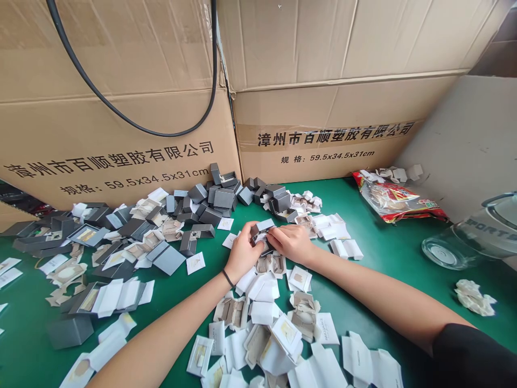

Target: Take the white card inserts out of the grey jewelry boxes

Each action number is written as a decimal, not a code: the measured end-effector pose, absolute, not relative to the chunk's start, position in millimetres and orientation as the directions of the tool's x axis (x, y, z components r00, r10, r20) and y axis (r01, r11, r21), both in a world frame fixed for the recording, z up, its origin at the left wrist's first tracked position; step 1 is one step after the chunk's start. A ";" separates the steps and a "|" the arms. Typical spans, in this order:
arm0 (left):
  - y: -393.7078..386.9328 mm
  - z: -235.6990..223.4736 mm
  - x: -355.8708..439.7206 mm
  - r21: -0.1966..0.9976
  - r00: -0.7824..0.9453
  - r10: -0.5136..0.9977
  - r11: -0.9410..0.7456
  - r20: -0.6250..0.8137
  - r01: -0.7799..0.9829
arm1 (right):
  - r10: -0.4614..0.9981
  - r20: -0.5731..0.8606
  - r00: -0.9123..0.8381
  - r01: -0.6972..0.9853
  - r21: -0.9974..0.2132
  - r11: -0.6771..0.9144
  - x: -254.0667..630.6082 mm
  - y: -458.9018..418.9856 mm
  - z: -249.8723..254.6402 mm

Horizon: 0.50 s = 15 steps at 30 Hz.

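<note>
In the middle of the table, both hands meet on a small dark grey box with a pale lid face. My left hand wraps round its left side, thumb toward the front. From the right, my right hand is closed with its fingertips at the box's edge; the fingers partly hide what they grip. Just below the hands lie folded white card inserts. Left of them is a heap of similar grey boxes, some standing open. Small white cards lie beside the heap.
Two large cartons form a wall behind the green table. A black cable hangs in front of the left one. At right are a red snack bag, a clear plastic jug lying tilted, and a crumpled tissue.
</note>
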State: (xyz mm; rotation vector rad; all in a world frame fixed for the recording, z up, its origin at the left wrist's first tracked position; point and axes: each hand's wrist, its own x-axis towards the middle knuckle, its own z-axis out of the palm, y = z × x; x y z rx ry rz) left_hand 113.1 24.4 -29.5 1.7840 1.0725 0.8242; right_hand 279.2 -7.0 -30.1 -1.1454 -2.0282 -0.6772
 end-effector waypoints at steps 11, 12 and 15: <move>26.0 -29.9 114.6 0.952 0.392 0.912 -0.219 0.121 0.216 | 0.541 0.739 -0.401 0.861 0.102 0.498 277.1 -7.9 -30.8; 26.0 -29.6 114.7 0.952 0.392 0.912 -0.220 0.123 0.214 | 0.546 0.734 -0.404 0.861 0.103 0.499 277.2 -8.1 -30.1; 26.3 -28.9 114.8 0.950 0.402 0.908 -0.225 0.123 0.216 | 0.564 0.713 -0.416 0.861 0.110 0.496 278.3 -8.5 -28.2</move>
